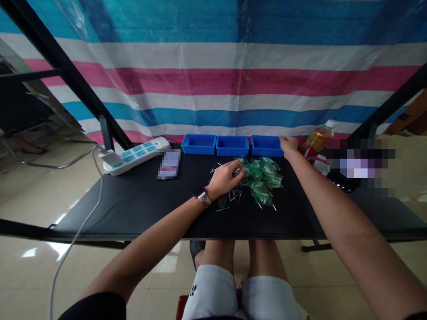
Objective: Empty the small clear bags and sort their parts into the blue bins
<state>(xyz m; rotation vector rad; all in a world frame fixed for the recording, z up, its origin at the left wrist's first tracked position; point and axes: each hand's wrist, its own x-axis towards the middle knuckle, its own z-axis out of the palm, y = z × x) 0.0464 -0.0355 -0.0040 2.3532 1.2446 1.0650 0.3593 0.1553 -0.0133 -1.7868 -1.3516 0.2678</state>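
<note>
My left hand, with a banded watch at the wrist, is closed at the left side of a heap of small green plastic bags. Something shiny shows between its thumb and fingers, too small to name. Beneath and beside that hand, thin silver metal pins, perhaps rivets, lie loose on the black table. My right hand reaches to the back and grips the right end of a blue plastic bin, its fingers partly hidden. Two more blue bins, a middle one and a left one, stand beside it in a row.
A white power strip with a plugged-in cord lies at the back left, beside a blurred phone-like item. A drink bottle and a black object are at the right. A striped sheet hangs behind the bins.
</note>
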